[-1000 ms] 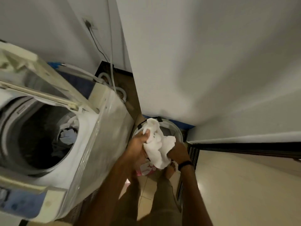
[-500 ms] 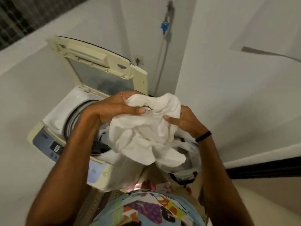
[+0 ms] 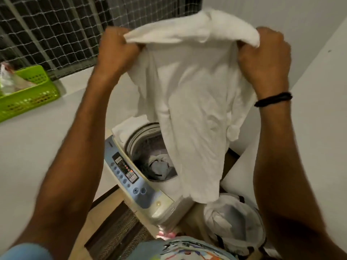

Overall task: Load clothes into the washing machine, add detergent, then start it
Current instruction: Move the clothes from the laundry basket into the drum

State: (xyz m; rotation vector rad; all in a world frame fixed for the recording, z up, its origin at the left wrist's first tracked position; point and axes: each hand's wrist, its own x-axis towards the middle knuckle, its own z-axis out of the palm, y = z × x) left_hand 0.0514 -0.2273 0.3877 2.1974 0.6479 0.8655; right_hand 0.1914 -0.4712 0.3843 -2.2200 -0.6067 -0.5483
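Over the washing machine (image 3: 165, 201) a white garment (image 3: 197, 102) hangs spread between the person's two hands. The left hand (image 3: 118, 51) and the right hand (image 3: 266, 59) are each clenched round a bunched top corner of the cloth, high above the machine. The garment falls in front of the right side of the open drum (image 3: 148, 147), and its lowest edge dangles past the machine's front right corner, just above the mesh laundry hamper (image 3: 251, 228) that stands on the floor to the machine's right. A few clothes (image 3: 161, 166) already lie at the bottom of the drum, so loading seems under way, with detergent and start not yet reached. The main risk is one of aim. Let go from here, the cloth would likely land half in and half out, draped over the rim or slipping back towards the hamper, because much of it hangs outside the opening. The spread cloth also screens the drum's right side from the person's sight, which makes a blind drop less sure. A trailing sleeve left across the rim or the control panel (image 3: 125, 171) at the machine's front could be caught under the lid, which is hidden here.
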